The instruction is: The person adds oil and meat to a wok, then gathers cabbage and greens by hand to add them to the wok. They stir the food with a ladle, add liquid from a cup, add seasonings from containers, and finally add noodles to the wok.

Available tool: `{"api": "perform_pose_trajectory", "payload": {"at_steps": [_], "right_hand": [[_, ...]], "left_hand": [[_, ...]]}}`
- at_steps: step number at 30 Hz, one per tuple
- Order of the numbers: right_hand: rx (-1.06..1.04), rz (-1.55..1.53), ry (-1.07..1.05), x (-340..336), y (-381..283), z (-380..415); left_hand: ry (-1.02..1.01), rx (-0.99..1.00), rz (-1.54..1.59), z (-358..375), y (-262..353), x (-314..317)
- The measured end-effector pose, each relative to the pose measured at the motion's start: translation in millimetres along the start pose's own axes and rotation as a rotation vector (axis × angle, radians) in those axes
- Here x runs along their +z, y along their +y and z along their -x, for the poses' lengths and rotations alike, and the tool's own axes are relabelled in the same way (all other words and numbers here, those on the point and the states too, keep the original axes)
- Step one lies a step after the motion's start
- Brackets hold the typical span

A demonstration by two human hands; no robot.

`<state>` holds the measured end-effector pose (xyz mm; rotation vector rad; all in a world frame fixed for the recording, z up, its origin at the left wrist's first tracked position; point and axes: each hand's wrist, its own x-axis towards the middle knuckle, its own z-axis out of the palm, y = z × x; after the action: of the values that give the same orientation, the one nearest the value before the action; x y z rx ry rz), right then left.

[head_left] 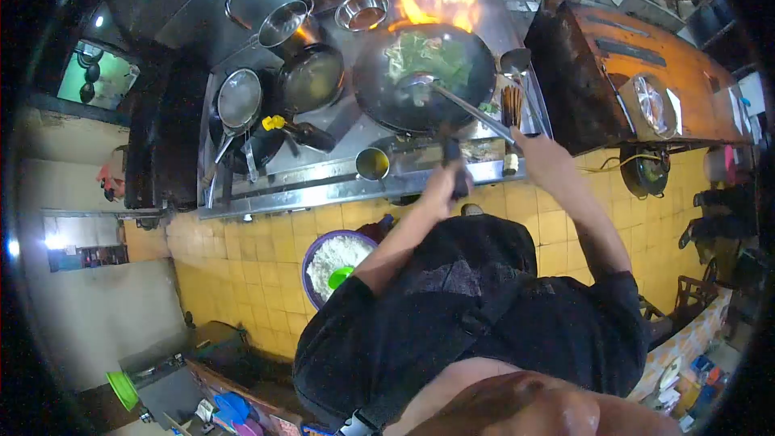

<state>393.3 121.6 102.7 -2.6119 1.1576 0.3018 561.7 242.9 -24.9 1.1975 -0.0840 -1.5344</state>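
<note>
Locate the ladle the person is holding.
In the head view, the ladle is just right of upper centre, its bowl at the greens in the wok and its handle reaching the right hand.

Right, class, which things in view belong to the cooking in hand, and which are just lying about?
In use:
ladle, in the right hand
wok, handle in the left hand
greens
flames

Seemingly idle:
strainer
yellow-capped bottle
purple tub
</note>
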Motion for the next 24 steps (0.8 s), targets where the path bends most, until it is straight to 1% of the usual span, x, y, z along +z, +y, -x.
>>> {"api": "perform_pose_trajectory", "payload": {"at_steps": [1, 2, 4, 5, 6, 7, 8, 10, 11, 12, 13, 14, 16, 18, 19, 20, 22, 23, 24], "right_hand": [[-0.005, -0.019, -0.01, 3, -2, 2], [-0.01, -0.042, -0.018, 9, -3, 1], [-0.021, -0.053, 0.002, 18, 5, 0], [-0.03, -0.008, 0.003, 18, 6, 3], [-0.042, 0.036, 0.007, 19, 7, 6], [-0.094, 0.014, 0.059, 29, 13, 2], [-0.094, 0.013, 0.065, 40, 14, 3], [-0.15, 0.09, 0.231, 48, 15, 3], [-0.149, 0.096, 0.251, 44, 12, 0], [-0.11, 0.064, 0.256, 42, 6, 0], [-0.074, 0.029, 0.253, 42, 1, -1], [-0.077, 0.027, 0.264, 42, 1, -7], [-0.093, 0.009, 0.076, 46, 5, -10], [-0.133, 0.049, 0.087, 42, 14, -14], [-0.173, 0.092, 0.103, 40, 15, -16], [-0.18, 0.096, 0.109, 39, 11, -19], [-0.05, 0.108, 0.148, 38, -3, -34], [-0.069, 0.089, 0.193, 51, -11, -48], [-0.044, 0.071, 0.212, 68, -18, -66]], "left_hand": [[0.01, -0.093, 0.041, 23, 1, 16], [-0.051, -0.102, 0.102, 42, 3, 25], [-0.071, -0.106, -0.015, 26, 27, 19], [-0.225, 0.141, -0.14, -24, 18, -18], [-0.171, 0.096, -0.065, -24, 45, -11], [-0.109, 0.1, -0.021, -45, 38, -25], [-0.05, 0.111, 0.019, -63, 32, -39], [0.159, 0.04, -0.056, -28, 19, -17], [0.121, 0.074, 0.018, -5, 11, -4], [-0.101, -0.025, 0.057, 3, -6, -16], [-0.136, -0.12, 0.043, 32, 4, 0], [-0.055, -0.094, 0.068, 38, 1, 7], [0.019, -0.098, -0.028, 4, 1, -12], [-0.073, 0.131, 0.013, -46, -3, -38], [-0.089, 0.206, 0.003, -70, -6, -52], [-0.088, 0.215, 0.006, -85, -8, -59], [0.004, 0.259, 0.052, -112, -11, -66], [0.029, 0.272, -0.009, -124, -13, -71], [0.025, 0.285, -0.002, -128, -11, -74]]}}
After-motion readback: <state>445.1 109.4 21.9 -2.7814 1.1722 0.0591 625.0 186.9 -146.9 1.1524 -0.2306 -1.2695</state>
